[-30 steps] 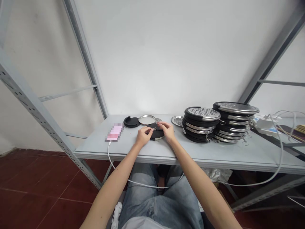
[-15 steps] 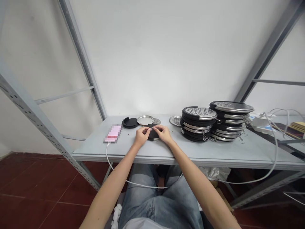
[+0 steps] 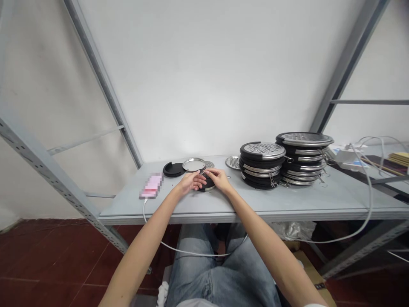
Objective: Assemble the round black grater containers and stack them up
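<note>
Against a white wall (image 3: 204, 76), the bench (image 3: 185, 207) has a blurred pink phone (image 3: 152, 186) near its left end. Along its back edge lie a black disc (image 3: 173, 169) and a silver-rimmed dish (image 3: 193, 164). Mid-bench, the left hand (image 3: 191, 182) is loosely open; the right hand (image 3: 218, 179) pinches a small metal piece (image 3: 203, 172) above a dark round part (image 3: 207, 186). Two stacks stand rightward.

Faded blue denim jeans (image 3: 194, 273), stitched front seam; pale top (image 3: 193, 303) at waist; whitish sleeve edge (image 3: 315, 305), right arm.
</note>
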Available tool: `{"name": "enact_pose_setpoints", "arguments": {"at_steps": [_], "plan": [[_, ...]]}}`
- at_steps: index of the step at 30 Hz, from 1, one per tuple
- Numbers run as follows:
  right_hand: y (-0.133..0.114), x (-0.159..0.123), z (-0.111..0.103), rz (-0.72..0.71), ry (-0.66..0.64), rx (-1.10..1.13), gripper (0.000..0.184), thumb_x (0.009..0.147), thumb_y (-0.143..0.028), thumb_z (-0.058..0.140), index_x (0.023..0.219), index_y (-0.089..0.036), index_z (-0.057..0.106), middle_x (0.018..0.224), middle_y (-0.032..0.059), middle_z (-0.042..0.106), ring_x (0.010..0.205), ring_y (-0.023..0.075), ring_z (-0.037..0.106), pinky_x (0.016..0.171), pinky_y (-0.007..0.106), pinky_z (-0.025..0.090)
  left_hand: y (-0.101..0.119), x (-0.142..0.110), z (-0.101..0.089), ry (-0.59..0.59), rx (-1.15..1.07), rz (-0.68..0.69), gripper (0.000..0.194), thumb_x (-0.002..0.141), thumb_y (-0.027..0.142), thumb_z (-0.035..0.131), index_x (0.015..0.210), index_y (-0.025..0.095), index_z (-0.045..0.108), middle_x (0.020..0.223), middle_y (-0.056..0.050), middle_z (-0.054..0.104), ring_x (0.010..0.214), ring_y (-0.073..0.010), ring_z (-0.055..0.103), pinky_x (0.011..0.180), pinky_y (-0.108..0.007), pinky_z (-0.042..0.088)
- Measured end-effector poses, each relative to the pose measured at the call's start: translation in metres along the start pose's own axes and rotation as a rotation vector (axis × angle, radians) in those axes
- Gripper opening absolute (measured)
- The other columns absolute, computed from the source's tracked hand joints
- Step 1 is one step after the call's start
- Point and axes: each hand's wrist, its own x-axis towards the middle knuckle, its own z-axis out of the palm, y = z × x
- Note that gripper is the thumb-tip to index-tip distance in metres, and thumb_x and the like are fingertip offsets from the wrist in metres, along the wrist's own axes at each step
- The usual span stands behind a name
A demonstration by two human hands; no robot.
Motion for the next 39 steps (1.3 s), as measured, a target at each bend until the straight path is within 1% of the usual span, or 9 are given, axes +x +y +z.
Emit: {"name": "enact_pose_setpoints", "arguments": {"at_steps": [2, 5, 9, 14, 18, 24, 28, 32, 39], "plan": [[0.0, 0.0, -0.001, 0.008, -0.002, 0.007, 0.027, 0.075, -0.044, 0.066, 0.085, -0.021, 0.076, 0.093, 0.0053, 0.075, 0.091, 0.024, 0.067, 0.089, 0.039, 0.049, 0.005, 0.001, 0.002, -0.083, -0.085, -0.098, 0.039, 0.086, 0.046, 0.053, 0.079, 0.012, 0.07, 0.079, -0.013, 0.073, 0.053, -0.0109, 0.06, 0.044, -0.019, 0.038], [0.001, 0.001, -0.003, 0.016, -0.008, 0.013, 0.027, 0.074, -0.045, 0.066, 0.084, -0.022, 0.076, 0.092, 0.0051, 0.075, 0.09, 0.024, 0.067, 0.088, 0.039, 0.049, 0.011, 0.001, 0.007, -0.149, -0.121, -0.159, 0.036, 0.088, 0.043, 0.051, 0.081, 0.013, 0.07, 0.087, -0.014, 0.073, 0.055, -0.0106, 0.06, 0.045, -0.019, 0.039], [0.002, 0.001, -0.007, 0.008, -0.007, 0.011, 0.027, 0.074, -0.046, 0.065, 0.083, -0.022, 0.076, 0.089, 0.0048, 0.075, 0.088, 0.024, 0.067, 0.086, 0.039, 0.05, 0.017, -0.003, 0.012, -0.193, -0.162, -0.225, 0.032, 0.089, 0.04, 0.048, 0.088, 0.014, 0.068, 0.097, -0.013, 0.073, 0.06, -0.0118, 0.063, 0.046, -0.019, 0.04], [0.001, 0.0, -0.009, -0.013, -0.005, -0.001, 0.026, 0.074, -0.044, 0.065, 0.082, -0.021, 0.076, 0.088, 0.0055, 0.075, 0.087, 0.0237, 0.067, 0.086, 0.038, 0.05, 0.022, -0.006, 0.019, -0.216, -0.263, -0.279, 0.027, 0.091, 0.032, 0.045, 0.093, 0.015, 0.066, 0.091, -0.009, 0.073, 0.058, -0.0115, 0.063, 0.043, -0.019, 0.04], [-0.004, -0.001, -0.009, -0.012, -0.016, -0.016, 0.026, 0.075, -0.044, 0.065, 0.081, -0.021, 0.076, 0.088, 0.0058, 0.074, 0.088, 0.0235, 0.067, 0.085, 0.037, 0.05, 0.021, -0.007, 0.024, -0.19, -0.284, -0.286, 0.024, 0.091, 0.027, 0.043, 0.091, 0.014, 0.063, 0.086, -0.009, 0.072, 0.055, -0.0105, 0.06, 0.043, -0.018, 0.039], [-0.008, -0.001, -0.01, -0.002, -0.018, -0.009, 0.028, 0.074, -0.046, 0.065, 0.08, -0.021, 0.076, 0.087, 0.0056, 0.075, 0.088, 0.0236, 0.067, 0.085, 0.037, 0.05, 0.018, -0.008, 0.026, -0.155, -0.294, -0.28, 0.023, 0.092, 0.028, 0.044, 0.088, 0.015, 0.062, 0.082, -0.008, 0.072, 0.056, -0.011, 0.062, 0.043, -0.019, 0.041], [-0.007, -0.002, -0.01, 0.005, -0.033, 0.011, 0.027, 0.074, -0.045, 0.066, 0.08, -0.021, 0.076, 0.086, 0.0052, 0.074, 0.087, 0.0235, 0.067, 0.085, 0.037, 0.049, 0.016, -0.007, 0.025, -0.149, -0.29, -0.266, 0.02, 0.092, 0.03, 0.05, 0.088, 0.015, 0.063, 0.084, -0.008, 0.072, 0.057, -0.0114, 0.063, 0.042, -0.02, 0.041], [-0.008, -0.002, -0.01, 0.01, -0.037, 0.031, 0.027, 0.073, -0.046, 0.067, 0.08, -0.022, 0.076, 0.086, 0.005, 0.074, 0.087, 0.0235, 0.067, 0.086, 0.038, 0.049, 0.014, -0.007, 0.026, -0.141, -0.275, -0.239, 0.016, 0.091, 0.027, 0.053, 0.088, 0.015, 0.062, 0.08, -0.006, 0.072, 0.057, -0.0109, 0.064, 0.045, -0.02, 0.044], [-0.01, -0.002, -0.01, 0.077, -0.068, 0.108, 0.03, 0.071, -0.048, 0.069, 0.082, -0.021, 0.076, 0.086, 0.0043, 0.074, 0.086, 0.0218, 0.066, 0.086, 0.036, 0.049, 0.013, -0.013, 0.035, -0.021, -0.327, -0.196, 0.021, 0.094, 0.022, 0.05, 0.079, 0.012, 0.061, 0.066, -0.005, 0.069, 0.054, -0.0104, 0.064, 0.048, -0.019, 0.049]]}}
